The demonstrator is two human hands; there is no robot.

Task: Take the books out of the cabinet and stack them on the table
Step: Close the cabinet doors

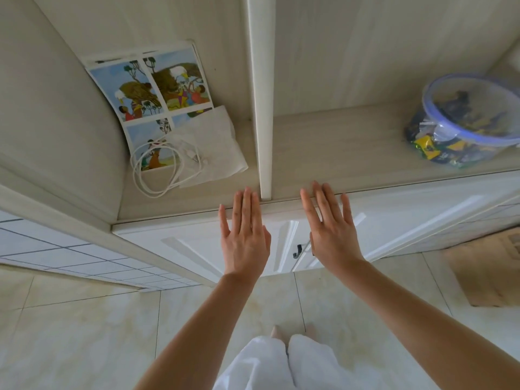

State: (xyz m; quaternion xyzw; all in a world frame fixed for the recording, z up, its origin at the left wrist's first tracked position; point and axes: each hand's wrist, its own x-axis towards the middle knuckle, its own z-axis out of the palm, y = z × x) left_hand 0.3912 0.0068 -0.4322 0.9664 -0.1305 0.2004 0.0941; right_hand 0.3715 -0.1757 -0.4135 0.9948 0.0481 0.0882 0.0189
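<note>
A thin picture book [157, 88] with coloured illustration panels leans against the back left corner of the cabinet shelf [337, 142]. A white cloth [208, 147] and a coiled white cable [160, 170] lie partly over its lower end. My left hand [244, 237] and my right hand [330, 232] are both raised flat with fingers spread, in front of the shelf's front edge, on either side of the white vertical divider [263, 97]. Neither hand holds anything. No table is in view.
A clear plastic tub [461, 122] with a blue rim, filled with small wrapped items, sits at the right of the shelf. White lower cabinet doors with a dark handle [297, 250] are below. A cardboard box [492, 266] stands on the tiled floor at right.
</note>
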